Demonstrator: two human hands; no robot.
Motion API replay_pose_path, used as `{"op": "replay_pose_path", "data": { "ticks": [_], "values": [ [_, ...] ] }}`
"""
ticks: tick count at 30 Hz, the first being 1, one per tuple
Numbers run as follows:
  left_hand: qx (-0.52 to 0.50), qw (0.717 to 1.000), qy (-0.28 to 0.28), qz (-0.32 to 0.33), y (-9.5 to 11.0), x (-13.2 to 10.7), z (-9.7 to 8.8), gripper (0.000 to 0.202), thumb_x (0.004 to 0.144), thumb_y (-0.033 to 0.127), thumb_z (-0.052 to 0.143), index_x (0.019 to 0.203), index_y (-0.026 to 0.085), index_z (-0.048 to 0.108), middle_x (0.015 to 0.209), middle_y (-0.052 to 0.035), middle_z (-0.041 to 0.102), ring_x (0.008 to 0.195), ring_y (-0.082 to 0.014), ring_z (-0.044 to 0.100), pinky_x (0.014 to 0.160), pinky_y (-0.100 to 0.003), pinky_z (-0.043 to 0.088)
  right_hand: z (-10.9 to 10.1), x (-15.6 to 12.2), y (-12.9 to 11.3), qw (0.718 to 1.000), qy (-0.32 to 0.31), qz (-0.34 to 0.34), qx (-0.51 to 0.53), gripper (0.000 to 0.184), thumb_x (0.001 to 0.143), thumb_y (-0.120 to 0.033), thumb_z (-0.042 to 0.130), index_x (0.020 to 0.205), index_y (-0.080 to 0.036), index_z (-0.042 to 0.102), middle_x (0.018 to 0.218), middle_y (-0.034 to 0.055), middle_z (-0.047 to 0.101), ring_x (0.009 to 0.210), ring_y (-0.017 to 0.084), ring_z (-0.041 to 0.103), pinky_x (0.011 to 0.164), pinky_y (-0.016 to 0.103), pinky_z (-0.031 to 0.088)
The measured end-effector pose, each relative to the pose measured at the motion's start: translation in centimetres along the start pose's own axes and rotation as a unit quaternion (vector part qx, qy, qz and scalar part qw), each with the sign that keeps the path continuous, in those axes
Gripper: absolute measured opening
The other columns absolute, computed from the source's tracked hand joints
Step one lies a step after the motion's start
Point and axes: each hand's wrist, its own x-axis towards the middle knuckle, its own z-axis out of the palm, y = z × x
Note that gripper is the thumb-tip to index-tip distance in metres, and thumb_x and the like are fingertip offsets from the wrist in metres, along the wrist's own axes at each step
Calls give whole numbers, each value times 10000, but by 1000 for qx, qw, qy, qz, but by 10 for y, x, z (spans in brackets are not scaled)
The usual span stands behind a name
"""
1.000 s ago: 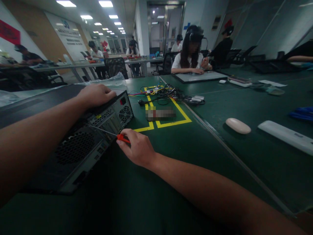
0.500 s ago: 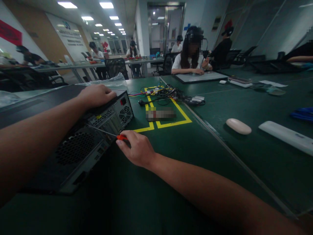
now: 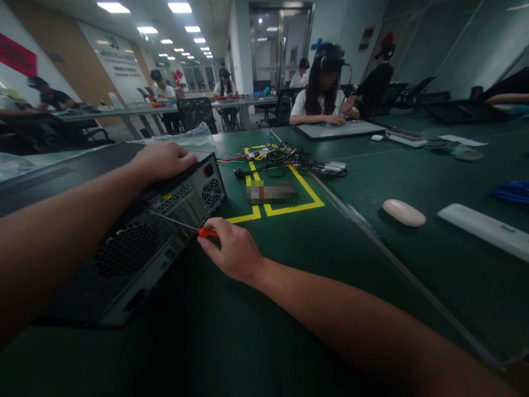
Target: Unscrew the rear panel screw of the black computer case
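A black and grey computer case point(image 3: 136, 253) lies on its side on the table at left, its rear panel with vents, slots and a fan grille turned toward me. My left hand point(image 3: 163, 161) rests on top of the case near its rear edge, fingers laid over the surface and partly curled. With thumb and fingers, my right hand point(image 3: 233, 248) grips the orange handle of a screwdriver point(image 3: 207, 232). The long thin shaft points left to the rear panel, close to the upper edge. Whether the tip sits in a screw is too small to tell.
Beyond the case lies a tangle of cables point(image 3: 289, 157) within yellow tape point(image 3: 293, 210), beside a blurred-out object point(image 3: 273, 193). A pale mouse point(image 3: 404, 213) and a long white object point(image 3: 487, 229) lie at right. Across the table a person point(image 3: 326, 94) works at a flat panel point(image 3: 339, 130).
The fingers of my right hand have shifted very slightly on the screwdriver handle. My left hand and the case have stayed in place.
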Motion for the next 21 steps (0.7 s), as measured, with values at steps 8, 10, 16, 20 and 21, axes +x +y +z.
{"op": "replay_pose_path", "data": {
  "ticks": [8,10,16,20,21],
  "values": [
    [-7,1000,-2,-10,3,-3,-3,638,829,590,255,1018,184,709,870,-149,648,779,-288,560,645,-378,400,1,0,1,1000,8,-5,-3,262,910,-377,443,1069,-172,484,965,40,635,860,139,613,754,257,462],
    [-6,1000,0,-12,4,-3,-3,631,828,589,256,1010,189,710,880,-146,647,793,-292,561,648,-379,400,1,0,0,1000,5,-2,-2,259,911,-376,441,1067,-174,485,965,41,635,862,141,614,757,261,462],
    [-6,1000,-6,-10,2,-2,-2,625,820,598,261,999,206,713,901,-141,651,805,-290,566,673,-386,400,0,0,0,1000,9,-3,0,257,910,-377,443,1067,-178,485,967,37,634,873,142,613,763,259,462],
    [-5,1000,-10,-12,1,0,-1,628,817,593,257,994,203,716,895,-145,653,805,-294,567,690,-392,405,0,0,0,1000,2,2,4,260,908,-379,443,1073,-182,484,974,36,637,859,141,615,745,261,464],
    [-4,1000,-10,-9,1,0,-1,636,818,595,252,989,197,717,893,-149,653,805,-298,567,687,-394,406,-1,0,-1,1000,1,4,3,263,908,-382,443,1074,-183,485,975,37,637,861,142,616,746,264,464]
  ]
}}
